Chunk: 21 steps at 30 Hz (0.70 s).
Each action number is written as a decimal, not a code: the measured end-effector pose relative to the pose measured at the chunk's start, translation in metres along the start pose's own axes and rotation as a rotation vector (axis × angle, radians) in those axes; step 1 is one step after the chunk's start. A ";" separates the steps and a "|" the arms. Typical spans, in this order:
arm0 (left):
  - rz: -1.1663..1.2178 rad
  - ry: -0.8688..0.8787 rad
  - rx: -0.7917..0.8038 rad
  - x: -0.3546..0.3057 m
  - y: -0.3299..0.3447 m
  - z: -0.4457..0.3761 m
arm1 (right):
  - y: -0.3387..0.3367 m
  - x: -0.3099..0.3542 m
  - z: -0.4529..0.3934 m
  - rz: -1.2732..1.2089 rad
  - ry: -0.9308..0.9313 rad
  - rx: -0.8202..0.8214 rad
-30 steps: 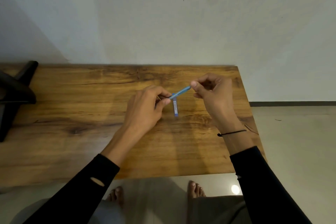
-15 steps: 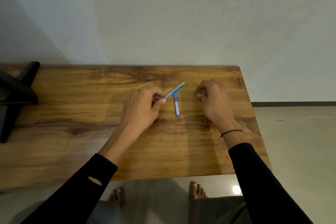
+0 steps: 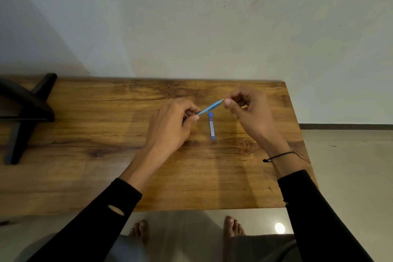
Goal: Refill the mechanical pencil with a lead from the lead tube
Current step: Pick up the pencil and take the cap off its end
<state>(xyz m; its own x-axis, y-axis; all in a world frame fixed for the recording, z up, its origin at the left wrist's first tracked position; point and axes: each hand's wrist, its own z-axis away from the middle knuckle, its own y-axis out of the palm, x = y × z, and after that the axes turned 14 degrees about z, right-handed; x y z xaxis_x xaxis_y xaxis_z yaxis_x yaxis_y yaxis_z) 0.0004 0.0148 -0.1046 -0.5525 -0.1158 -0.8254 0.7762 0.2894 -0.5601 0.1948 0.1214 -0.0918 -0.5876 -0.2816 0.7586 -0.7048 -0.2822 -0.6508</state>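
Observation:
My left hand (image 3: 170, 125) grips the lower end of a light blue mechanical pencil (image 3: 209, 108), which slants up to the right above the wooden table (image 3: 106, 176). My right hand (image 3: 248, 110) pinches at the pencil's upper tip with thumb and forefinger; whether a lead or a small part is between them is too small to tell. The blue lead tube (image 3: 211, 126) lies flat on the table just below the pencil, pointing towards me, between my two hands and touched by neither.
A black stand (image 3: 23, 110) sits at the table's left end. The table's right edge (image 3: 297, 134) is close beside my right wrist, with floor beyond. A plain wall rises behind the table. My bare feet show below the near edge.
My right hand, which had dropped away to the table half a second ago, has come back up to the pencil's upper tip. The left hand kept hold of the pencil; the tube stayed put.

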 end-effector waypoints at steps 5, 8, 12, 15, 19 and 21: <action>-0.019 0.022 0.015 -0.003 -0.001 0.001 | -0.001 0.000 -0.002 -0.059 -0.002 -0.005; -0.035 0.028 0.011 -0.003 -0.001 0.001 | -0.001 0.004 -0.002 -0.053 0.053 -0.054; -0.075 -0.008 -0.015 0.002 -0.004 0.000 | -0.013 -0.002 -0.007 -0.038 0.205 -0.126; -0.128 -0.035 -0.038 0.007 -0.004 -0.001 | -0.024 -0.018 -0.006 0.224 0.306 0.040; -0.240 -0.049 -0.023 0.011 0.003 -0.002 | -0.019 -0.027 -0.002 0.424 0.407 0.215; -0.302 -0.042 -0.026 0.011 0.009 -0.002 | -0.014 -0.029 -0.004 0.436 0.410 0.193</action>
<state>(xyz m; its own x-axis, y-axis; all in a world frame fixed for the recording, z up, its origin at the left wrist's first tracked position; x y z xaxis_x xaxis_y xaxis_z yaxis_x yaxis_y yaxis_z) 0.0004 0.0181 -0.1184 -0.7438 -0.2394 -0.6241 0.5703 0.2597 -0.7793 0.2201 0.1371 -0.1041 -0.9365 -0.0446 0.3478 -0.3039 -0.3915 -0.8686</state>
